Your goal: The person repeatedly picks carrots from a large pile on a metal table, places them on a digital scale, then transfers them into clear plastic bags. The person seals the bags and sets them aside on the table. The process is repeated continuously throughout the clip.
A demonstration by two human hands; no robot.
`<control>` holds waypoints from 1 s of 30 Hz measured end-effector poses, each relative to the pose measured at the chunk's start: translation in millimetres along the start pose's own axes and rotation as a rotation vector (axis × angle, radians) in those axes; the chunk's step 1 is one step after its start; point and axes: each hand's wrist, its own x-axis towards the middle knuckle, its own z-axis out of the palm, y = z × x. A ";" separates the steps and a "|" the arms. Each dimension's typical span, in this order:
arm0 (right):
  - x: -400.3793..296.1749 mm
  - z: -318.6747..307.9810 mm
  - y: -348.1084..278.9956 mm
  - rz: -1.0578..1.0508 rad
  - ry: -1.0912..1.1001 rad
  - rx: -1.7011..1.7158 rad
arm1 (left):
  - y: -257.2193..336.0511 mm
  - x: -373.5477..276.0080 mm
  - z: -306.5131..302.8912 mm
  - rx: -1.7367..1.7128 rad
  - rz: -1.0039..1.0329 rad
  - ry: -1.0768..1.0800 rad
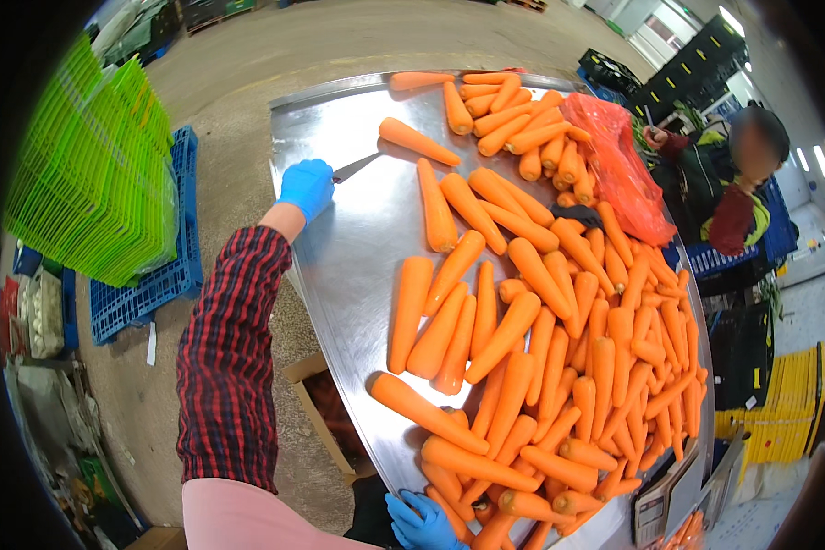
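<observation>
My left hand, in a blue glove, is closed around a knife. Its blade points away from the hand, over bare metal and towards a single carrot. At the bottom rim of the view, my right hand, also gloved in blue, is at the table's near edge beside several carrots. The frame cuts off part of this hand, so whether it grips anything is unclear. A large heap of carrots covers much of the stainless steel table.
A red plastic bag and a black cloth-like piece lie among the carrots. Beneath the edge stands a cardboard box. Green crates are stacked on a blue pallet. Beyond the table is another person.
</observation>
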 end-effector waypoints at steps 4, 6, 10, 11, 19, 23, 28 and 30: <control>-10.2 40.4 41.4 -0.150 0.015 -0.138 | 38.7 -31.2 -34.7 -0.120 -0.262 -0.299; -6.4 39.4 33.5 -0.228 0.035 -0.208 | 32.1 -46.2 -36.0 -0.072 -0.312 -0.319; -20.1 58.3 53.0 -0.234 0.123 -0.205 | 52.4 -64.5 -59.4 0.081 -0.203 -0.342; -17.9 55.7 49.5 -0.212 0.139 -0.205 | 74.3 -66.3 -72.3 0.083 -0.167 -0.376; -26.3 40.8 38.8 -0.372 0.230 -0.402 | 184.1 -134.5 -24.3 -0.480 -0.126 -0.277; -69.2 29.8 22.8 -0.220 0.167 -0.055 | 152.5 -128.1 -29.4 -0.688 -0.197 -0.337; -147.0 -46.3 -3.3 0.124 0.405 0.320 | 213.8 -203.4 -175.2 -1.112 -0.058 -0.094; -161.7 -60.5 -4.8 0.143 0.628 0.592 | 263.7 -266.4 -210.6 -1.285 0.247 -0.034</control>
